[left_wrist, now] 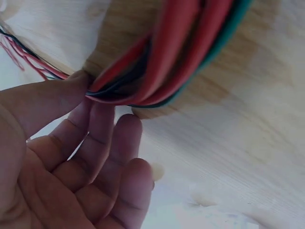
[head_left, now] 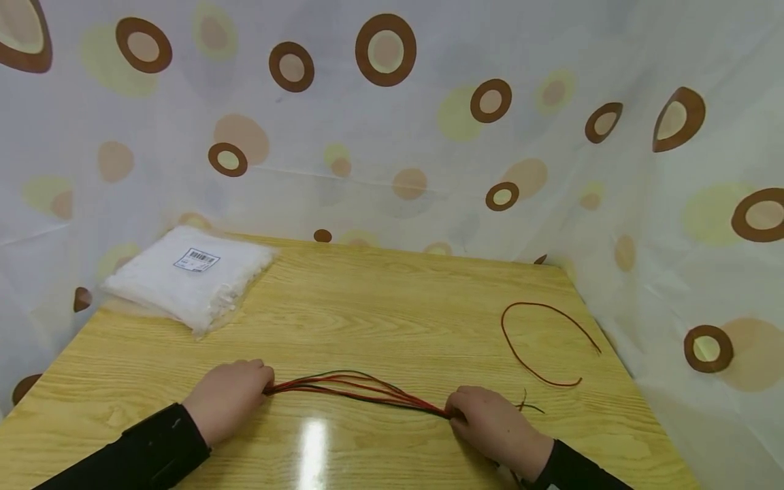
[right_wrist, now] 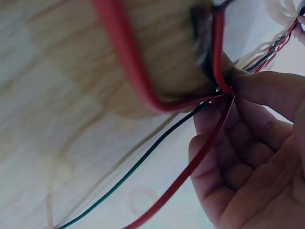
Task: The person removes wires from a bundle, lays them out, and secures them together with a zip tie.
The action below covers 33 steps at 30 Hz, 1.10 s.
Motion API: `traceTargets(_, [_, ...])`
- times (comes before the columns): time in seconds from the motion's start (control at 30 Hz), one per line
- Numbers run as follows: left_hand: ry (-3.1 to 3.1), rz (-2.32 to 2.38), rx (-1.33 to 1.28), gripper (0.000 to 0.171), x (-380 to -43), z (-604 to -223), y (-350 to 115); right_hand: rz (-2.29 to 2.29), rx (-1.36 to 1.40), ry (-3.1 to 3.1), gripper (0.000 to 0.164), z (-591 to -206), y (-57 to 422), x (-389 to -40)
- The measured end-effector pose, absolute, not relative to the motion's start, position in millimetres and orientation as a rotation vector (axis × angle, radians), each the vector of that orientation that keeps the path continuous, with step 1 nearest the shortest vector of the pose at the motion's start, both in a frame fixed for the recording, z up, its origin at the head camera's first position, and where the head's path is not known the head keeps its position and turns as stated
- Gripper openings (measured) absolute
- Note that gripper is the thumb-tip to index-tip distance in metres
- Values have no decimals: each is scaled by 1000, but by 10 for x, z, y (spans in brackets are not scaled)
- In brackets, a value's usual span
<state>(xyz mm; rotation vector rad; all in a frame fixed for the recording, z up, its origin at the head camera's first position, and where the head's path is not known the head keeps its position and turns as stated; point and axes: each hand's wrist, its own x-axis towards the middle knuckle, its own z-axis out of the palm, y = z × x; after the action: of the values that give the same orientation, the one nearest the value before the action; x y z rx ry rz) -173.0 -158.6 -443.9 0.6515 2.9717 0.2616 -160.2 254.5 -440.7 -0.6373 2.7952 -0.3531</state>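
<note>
A bundle of red, black and green wires spans the gap between the two hands, low over the wooden table. My left hand pinches one end between thumb and fingers; in the left wrist view, red, black and green wires loop out past the fingertips. At the other end my right hand pinches the bundle. Loose red and green wire ends fan out beyond its thumb in the right wrist view. Beside the right hand, thin ends poke out over the table.
A single red wire lies curved on the table at the right. At the back left is a clear plastic bag of white items with a barcode label. A patterned sheet hangs behind and along the sides.
</note>
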Motion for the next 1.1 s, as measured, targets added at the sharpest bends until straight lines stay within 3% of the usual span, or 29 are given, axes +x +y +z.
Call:
traceTargets(0.53, [2930, 106, 872, 12, -1787, -4446, -1639, -90, -932, 2901, 6, -4431, 2669, -1738])
traceTargets(1.1, [2972, 160, 895, 10, -1762, -4492, -1713, -118, -967, 2928, 5, -4495, 2726, -1719])
